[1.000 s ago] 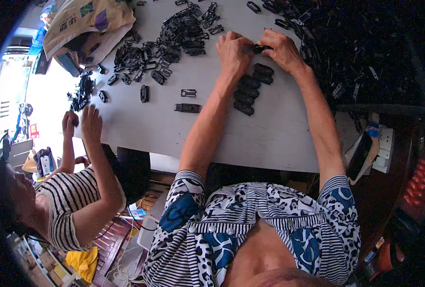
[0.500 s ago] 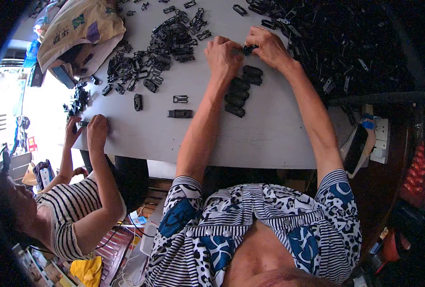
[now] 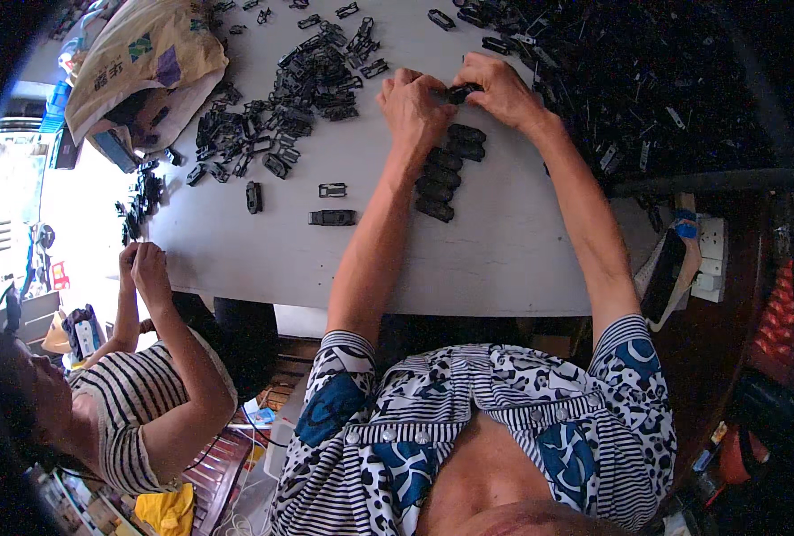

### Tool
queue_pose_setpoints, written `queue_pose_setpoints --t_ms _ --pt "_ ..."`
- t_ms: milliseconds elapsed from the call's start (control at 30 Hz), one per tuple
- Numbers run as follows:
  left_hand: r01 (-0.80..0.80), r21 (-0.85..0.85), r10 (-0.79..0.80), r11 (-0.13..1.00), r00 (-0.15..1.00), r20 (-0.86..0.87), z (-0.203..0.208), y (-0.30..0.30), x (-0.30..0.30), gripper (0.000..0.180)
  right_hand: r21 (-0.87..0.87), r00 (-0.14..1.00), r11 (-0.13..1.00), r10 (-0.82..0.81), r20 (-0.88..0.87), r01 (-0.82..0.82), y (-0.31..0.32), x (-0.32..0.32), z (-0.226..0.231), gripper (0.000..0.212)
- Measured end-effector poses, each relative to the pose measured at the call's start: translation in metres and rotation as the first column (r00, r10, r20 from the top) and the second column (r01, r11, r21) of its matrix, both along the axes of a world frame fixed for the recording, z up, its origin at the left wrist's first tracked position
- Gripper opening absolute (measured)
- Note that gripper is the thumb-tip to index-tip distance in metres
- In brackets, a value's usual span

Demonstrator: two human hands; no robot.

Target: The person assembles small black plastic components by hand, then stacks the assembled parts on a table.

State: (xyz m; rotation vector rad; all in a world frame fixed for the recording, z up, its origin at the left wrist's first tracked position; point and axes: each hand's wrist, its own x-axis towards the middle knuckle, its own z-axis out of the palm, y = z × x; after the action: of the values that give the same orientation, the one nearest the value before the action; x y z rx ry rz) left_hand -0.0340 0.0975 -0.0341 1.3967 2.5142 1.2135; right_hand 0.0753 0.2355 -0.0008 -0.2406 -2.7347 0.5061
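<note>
Between my two hands is a small black plastic part (image 3: pixel 462 92), pinched at both ends above the far middle of the table. My left hand (image 3: pixel 412 107) has its fingers closed on the left end. The fingers of my right hand (image 3: pixel 501 94) grip the right end. Just below my hands, a slanting row of several dark oblong plastic pieces (image 3: pixel 442 177) lies on the table. Left of my left forearm are an open black frame (image 3: pixel 332 190) and a longer dark piece (image 3: pixel 331 217). The fingers partly cover the held part.
A heap of black frames (image 3: pixel 312 85) lies left of my hands, and a larger dark pile (image 3: pixel 629 98) spreads at the right. A printed sack (image 3: pixel 151 67) rests at the far left. A co-worker in a striped top (image 3: pixel 147 384) works at the table's (image 3: pixel 272 259) left end.
The held part has turned flatter and shows more between my fingers; my hands have barely moved. The co-worker's hands have come closer together and moved nearer their body.
</note>
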Motion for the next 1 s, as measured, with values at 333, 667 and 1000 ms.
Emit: queue_pose_setpoints --t_ms 333,667,1000 --pt "-0.009 0.025 0.009 1.0 1.0 0.02 -0.003 0.003 0.001 0.031 0.131 0.999 0.991 0.015 0.052 -0.022 -0.002 0.0 0.012 0.026" --pt "-0.03 0.035 0.031 0.999 0.999 -0.014 -0.005 0.002 0.0 0.031 -0.007 0.993 0.996 0.087 0.074 -0.086 0.002 -0.005 0.003 0.026" --pt "0.006 0.058 -0.005 0.998 1.0 -0.022 -0.002 -0.002 0.001 0.031 0.183 0.998 0.983 -0.02 0.058 0.009 0.011 0.026 0.027 0.025"
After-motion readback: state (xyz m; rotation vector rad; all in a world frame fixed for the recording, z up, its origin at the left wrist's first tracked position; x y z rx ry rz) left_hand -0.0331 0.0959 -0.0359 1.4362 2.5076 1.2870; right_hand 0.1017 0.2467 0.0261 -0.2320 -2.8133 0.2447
